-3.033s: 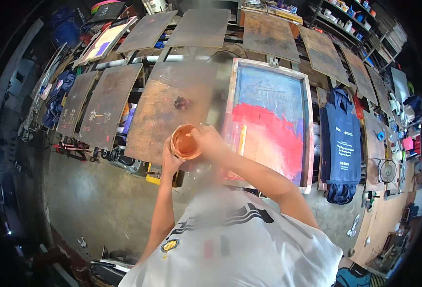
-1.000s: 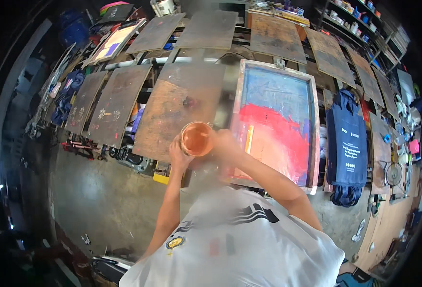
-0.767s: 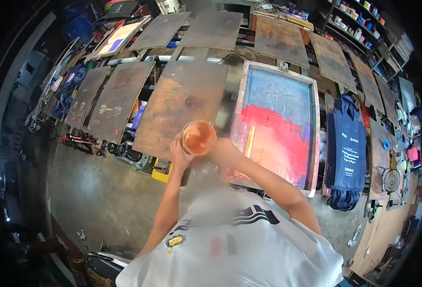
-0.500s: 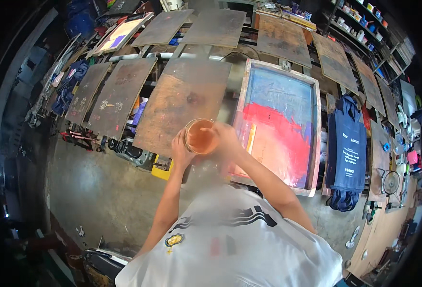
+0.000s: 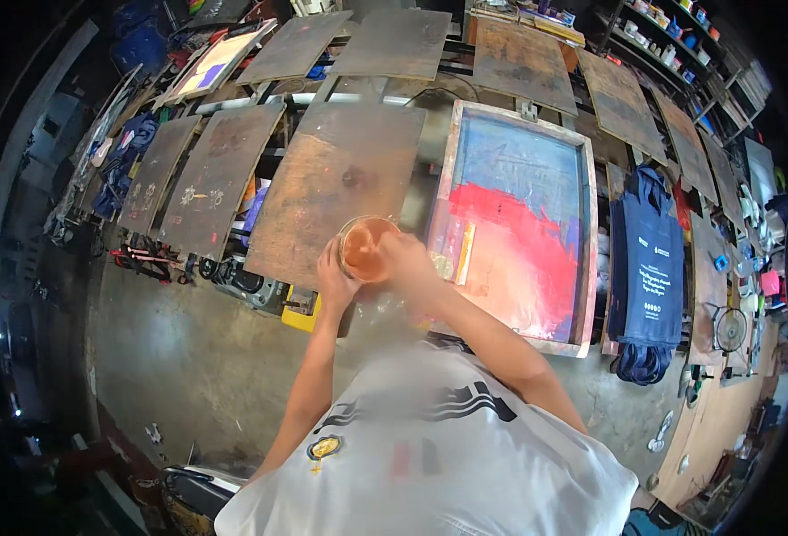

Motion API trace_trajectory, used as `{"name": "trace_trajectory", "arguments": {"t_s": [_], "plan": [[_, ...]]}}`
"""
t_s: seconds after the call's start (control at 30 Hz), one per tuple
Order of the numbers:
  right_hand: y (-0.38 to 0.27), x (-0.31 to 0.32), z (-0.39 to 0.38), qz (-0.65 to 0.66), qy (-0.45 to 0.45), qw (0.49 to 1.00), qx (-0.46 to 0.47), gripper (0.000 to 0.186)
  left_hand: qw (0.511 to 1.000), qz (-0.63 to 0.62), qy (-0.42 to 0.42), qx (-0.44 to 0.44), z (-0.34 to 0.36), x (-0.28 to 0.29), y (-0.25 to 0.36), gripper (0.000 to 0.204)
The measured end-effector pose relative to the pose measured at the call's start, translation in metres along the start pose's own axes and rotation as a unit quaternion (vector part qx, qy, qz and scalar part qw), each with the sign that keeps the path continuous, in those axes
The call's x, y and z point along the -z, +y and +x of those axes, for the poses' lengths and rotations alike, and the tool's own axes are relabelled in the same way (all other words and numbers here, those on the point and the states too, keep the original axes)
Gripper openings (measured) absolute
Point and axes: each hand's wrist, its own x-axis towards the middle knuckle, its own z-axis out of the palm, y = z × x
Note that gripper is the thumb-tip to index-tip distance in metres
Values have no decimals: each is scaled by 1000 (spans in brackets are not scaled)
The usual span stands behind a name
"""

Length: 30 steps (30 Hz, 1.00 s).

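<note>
My left hand is wrapped round the left side of a round tub with orange paste inside. Over the tub's right rim, my right hand is closed, its fingers reaching to the paste; motion blur hides whatever they may grip. Both hands are in front of a worn wooden board. To their right lies a screen-printing frame, its blue mesh partly covered with red and orange ink. A narrow yellow-edged strip lies on the inked part, close to my right wrist.
Navy tote bags are stacked on a board right of the frame. More flat boards stand in two rows along the rack. A yellow object sits below the board's near edge. Shelves with bottles are at the far right.
My right hand has shifted slightly down and left over the tub, and its fingers have moved in the orange paste. The left hand keeps its hold. The view has tilted slightly.
</note>
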Motion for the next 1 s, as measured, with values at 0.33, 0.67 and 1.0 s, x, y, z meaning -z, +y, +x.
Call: {"name": "trace_trajectory", "arguments": {"t_s": [0.33,0.67,1.0], "plan": [[-21,27,-5,-38,-218,973,-66,15,988,-138,12,61,-2,-8,-15,97],[5,7,27,-95,-26,993,72,25,992,-124,-4,38,8,-1,-5,87],[-2,18,24,-63,-312,947,31,16,982,-179,-10,60,13,1,-13,87]]}}
